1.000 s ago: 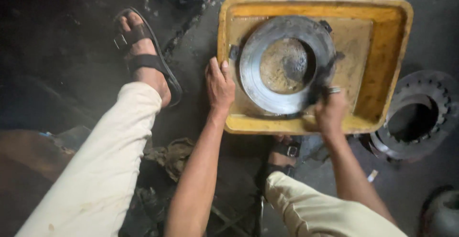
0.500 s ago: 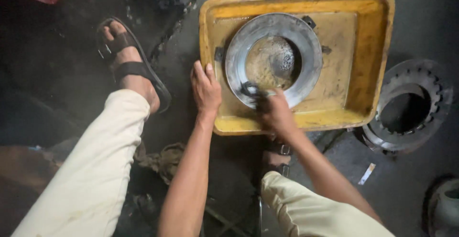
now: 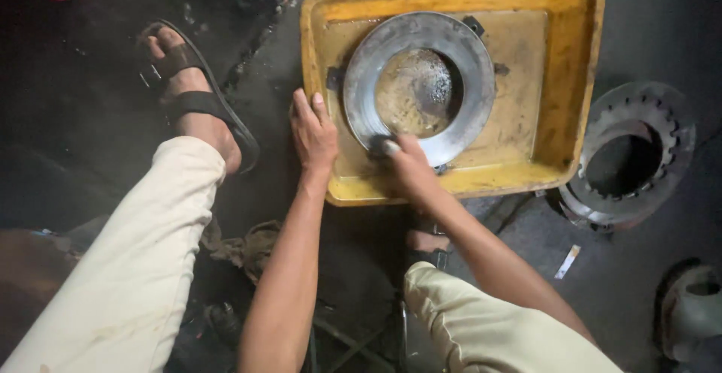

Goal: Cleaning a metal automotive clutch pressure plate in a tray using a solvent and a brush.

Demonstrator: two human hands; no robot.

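A dark, stained concrete floor [image 3: 662, 12] fills the frame, grimy and cracked toward the upper left. On it, in the upper middle, sits a yellow plastic tray [image 3: 575, 80], its bottom dirty and wet. Inside the tray lies a wide grey metal ring [image 3: 474, 65], flat, with murky liquid showing through its central hole.

Your left hand [image 3: 313, 136] rests on the tray's left rim, fingers laid flat along the edge, gripping nothing else. Your right hand [image 3: 406, 166] is at the lower edge of the ring, fingers curled around something small and dark pressed against the metal; what it is cannot be made out, and the grip itself is partly hidden. The two hands are near each other but apart.

To the right of the tray, on the floor, lies a toothed metal ring [image 3: 639, 155], well apart from your hands. A small white scrap [image 3: 568, 262] lies below it. Your left foot in a black sandal [image 3: 192, 95] sits at the upper left, and your cream trousers [image 3: 128, 268] cover both knees along the bottom of the frame.
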